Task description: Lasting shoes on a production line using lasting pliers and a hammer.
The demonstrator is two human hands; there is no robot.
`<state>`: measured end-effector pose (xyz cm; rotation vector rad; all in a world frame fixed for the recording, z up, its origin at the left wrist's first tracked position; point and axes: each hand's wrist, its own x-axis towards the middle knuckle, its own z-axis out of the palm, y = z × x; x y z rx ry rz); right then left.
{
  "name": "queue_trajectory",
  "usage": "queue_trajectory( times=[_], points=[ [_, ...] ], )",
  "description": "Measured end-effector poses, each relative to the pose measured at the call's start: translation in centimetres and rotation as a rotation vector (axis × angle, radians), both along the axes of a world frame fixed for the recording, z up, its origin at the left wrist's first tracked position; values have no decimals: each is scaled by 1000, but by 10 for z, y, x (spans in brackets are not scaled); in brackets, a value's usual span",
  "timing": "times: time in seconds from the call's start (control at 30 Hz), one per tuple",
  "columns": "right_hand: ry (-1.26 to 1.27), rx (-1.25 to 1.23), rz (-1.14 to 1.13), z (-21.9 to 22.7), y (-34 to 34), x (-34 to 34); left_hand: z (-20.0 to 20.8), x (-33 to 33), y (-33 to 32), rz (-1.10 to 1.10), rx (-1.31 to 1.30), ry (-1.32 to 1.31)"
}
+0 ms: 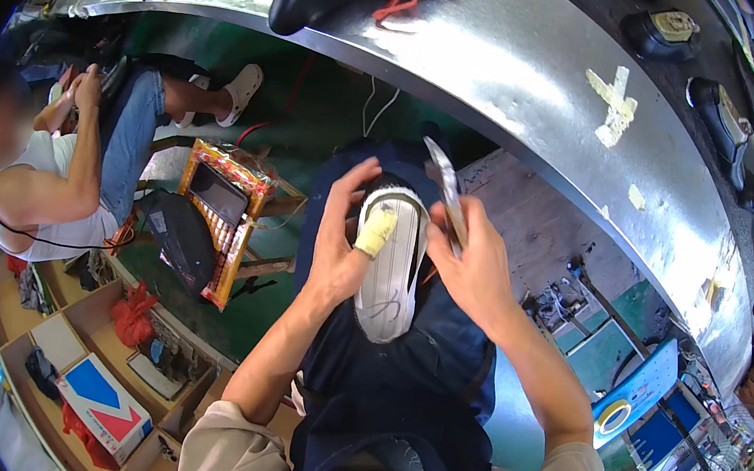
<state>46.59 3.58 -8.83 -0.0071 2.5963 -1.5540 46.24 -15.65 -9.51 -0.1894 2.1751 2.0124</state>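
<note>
Shoe [388,274], sole up and white, rests on the person's dark-aproned lap [398,377] between both hands. Left hand [338,250] grips its left edge, the bandaged thumb [377,231] pressed on the sole. Right hand [476,265], just beside the shoe's right edge, is closed around a metal blade [446,188] pointing up.
</note>
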Motion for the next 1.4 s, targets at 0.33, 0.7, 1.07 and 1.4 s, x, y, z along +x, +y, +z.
queue_trajectory(
  times=[0.33, 0.7, 1.07, 1.4],
  points=[
    [-878, -751, 167, 38, 14, 21, 2, 4, -13, -78, -98, 134],
    [-273, -86, 190, 1, -13, 47, -22, 0, -18, -129, -147, 246],
    [-22, -41, 68, 44, -5, 38, -23, -5, -9, -183, -86, 117],
    [-558, -95, 252, 25, 17, 9, -13, 28, -25, -78, -433, 0]
  ],
)
